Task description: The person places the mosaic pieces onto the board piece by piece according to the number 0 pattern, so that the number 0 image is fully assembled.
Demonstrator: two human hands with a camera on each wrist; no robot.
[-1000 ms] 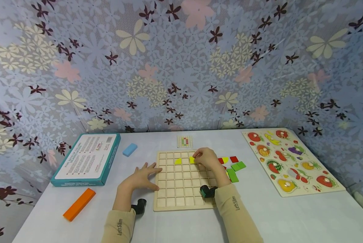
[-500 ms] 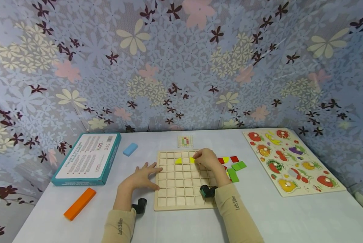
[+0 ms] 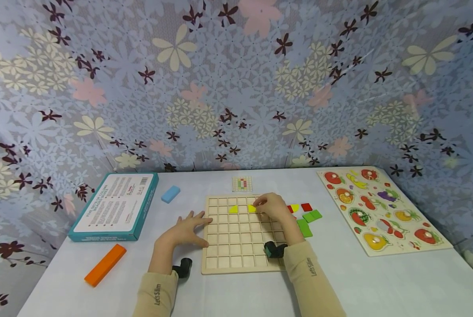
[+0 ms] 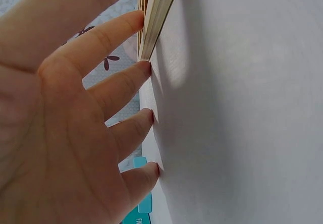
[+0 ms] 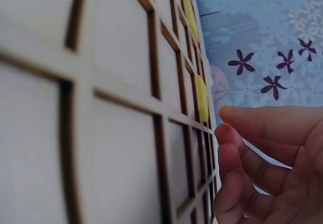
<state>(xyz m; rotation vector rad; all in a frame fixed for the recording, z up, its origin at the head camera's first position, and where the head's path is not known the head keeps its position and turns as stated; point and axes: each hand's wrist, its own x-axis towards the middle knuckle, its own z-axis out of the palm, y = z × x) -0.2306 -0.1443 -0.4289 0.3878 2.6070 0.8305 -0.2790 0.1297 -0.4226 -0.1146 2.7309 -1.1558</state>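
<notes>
Your left hand (image 3: 185,229) is lying wide, its fingers spread, and its index finger is touching the left edge of the wooden grid board (image 3: 229,240); in the left wrist view the ring and little fingertips are resting on the counter (image 3: 220,296). A black wrist camera (image 3: 182,267) is sitting just below that hand, and well to the left an orange block (image 3: 105,265) is lying at a slant.

Your right hand (image 3: 273,206) is reaching over the board, its fingers bent and drawn narrow at a yellow tile (image 3: 251,208); you cannot tell whether they are pinching it or only touching it. That tile is lying in the second row from the far edge, and a second yellow tile (image 3: 234,209) is sitting to its left in the same row, one cell apart.

Just right of the board, a large green tile (image 3: 305,228) is lying nearest you, with two small green tiles (image 3: 312,215) beyond it and a red tile (image 3: 306,207) farther still. The fruit puzzle (image 3: 396,247) is lying well to the right, the teal box (image 3: 113,207) to the left, with a blue block (image 3: 170,194) beside it. A small pattern card (image 3: 242,184) is lying beyond the board, and a floral cloth (image 3: 236,88) is hanging behind everything.
</notes>
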